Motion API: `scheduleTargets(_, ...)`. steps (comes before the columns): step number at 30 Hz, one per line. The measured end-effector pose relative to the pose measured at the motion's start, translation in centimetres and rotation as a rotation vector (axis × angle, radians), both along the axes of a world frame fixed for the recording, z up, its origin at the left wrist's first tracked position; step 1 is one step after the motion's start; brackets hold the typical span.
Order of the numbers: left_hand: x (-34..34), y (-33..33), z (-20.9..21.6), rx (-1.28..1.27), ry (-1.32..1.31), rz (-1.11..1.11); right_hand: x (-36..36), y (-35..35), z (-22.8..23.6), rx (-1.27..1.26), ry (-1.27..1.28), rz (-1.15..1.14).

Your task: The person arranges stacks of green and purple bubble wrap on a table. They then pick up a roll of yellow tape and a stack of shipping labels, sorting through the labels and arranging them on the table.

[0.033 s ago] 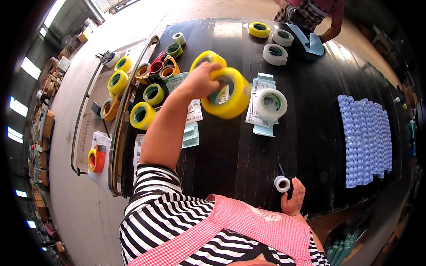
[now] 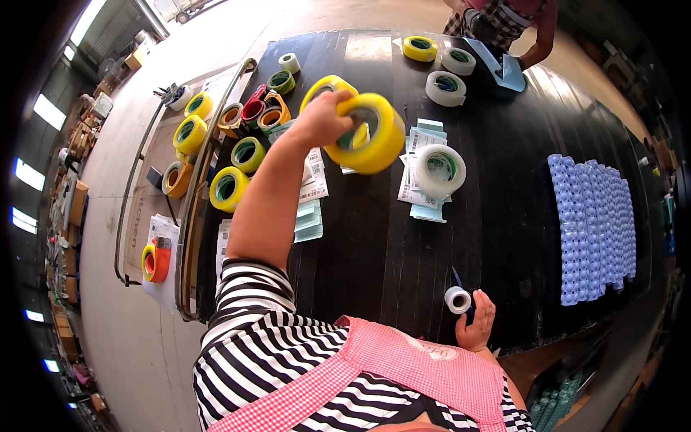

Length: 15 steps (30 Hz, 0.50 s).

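Observation:
My left hand (image 2: 327,122) reaches over the table, its fingers closed round the rim of a big yellow tape roll (image 2: 385,140). A second yellow tape roll (image 2: 314,88) shows just beyond that hand and moves along with it; the grip on it is partly hidden. Beneath them lie printed label sheets (image 2: 314,183) and pale blue sheets (image 2: 309,222). My right hand (image 2: 476,324) rests at the near table edge with its fingers stretched out. Beside its fingertips stands a small white roll (image 2: 457,299), and a thin blue pen-like stick (image 2: 456,275) lies by it.
A clear tape roll (image 2: 437,171) sits on more labels. Further yellow rolls (image 2: 230,189) and tape dispensers (image 2: 272,111) crowd the left side, near a metal-railed cart (image 2: 188,237). Rows of bluish rolls (image 2: 594,230) stand right. Across the table, a gloved person handles a light blue sheet (image 2: 497,66).
My left hand has moved slightly up and away with the yellow tape rolls, uncovering more of the labels beneath. My right hand has stayed in place.

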State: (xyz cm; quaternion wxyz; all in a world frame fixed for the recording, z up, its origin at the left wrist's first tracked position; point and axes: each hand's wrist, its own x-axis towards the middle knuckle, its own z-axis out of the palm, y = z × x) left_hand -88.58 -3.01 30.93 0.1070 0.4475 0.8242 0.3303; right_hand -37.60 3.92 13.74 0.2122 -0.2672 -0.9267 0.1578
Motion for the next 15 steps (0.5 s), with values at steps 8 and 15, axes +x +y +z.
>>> scheduleTargets(8, -11.1, 9.7, -4.7, -0.204, -0.065, 0.468, -0.4, 0.2, 0.3, 0.007, -0.089, -0.022)
scheduleTargets(15, -13.5, 15.9, -10.9, -0.299, -0.049, 0.742, -0.6, 0.4, 0.1, 0.008, -0.098, -0.046)
